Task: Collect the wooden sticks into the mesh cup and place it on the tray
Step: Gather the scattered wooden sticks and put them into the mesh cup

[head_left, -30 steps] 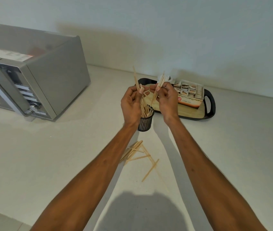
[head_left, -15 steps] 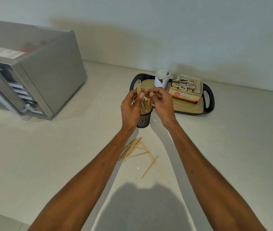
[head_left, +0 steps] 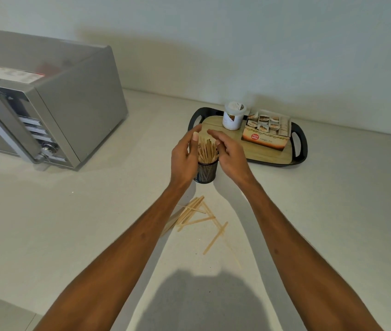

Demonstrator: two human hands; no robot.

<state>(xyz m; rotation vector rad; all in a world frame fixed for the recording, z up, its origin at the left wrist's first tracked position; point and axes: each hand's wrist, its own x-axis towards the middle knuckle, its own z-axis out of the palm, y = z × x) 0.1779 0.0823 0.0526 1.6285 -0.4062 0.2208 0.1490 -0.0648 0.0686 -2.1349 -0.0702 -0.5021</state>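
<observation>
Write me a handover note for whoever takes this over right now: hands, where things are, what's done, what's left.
Left hand: open, empty, beside the cup.
Right hand: open, empty, on the cup's other side.
Mesh cup: upright on the counter, short of the tray, holding a bundle of sticks.
Loose sticks: scattered on the counter nearer the person.
Done: part of the sticks are in the cup.
Left: gather the loose sticks into the cup, then set the cup on the tray.

Pale wooden sticks (head_left: 207, 151), black wire-mesh cup (head_left: 206, 172), matt countertop (head_left: 94, 223)

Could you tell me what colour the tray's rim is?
Black, around a wooden base: oval handled tray, head view.
</observation>
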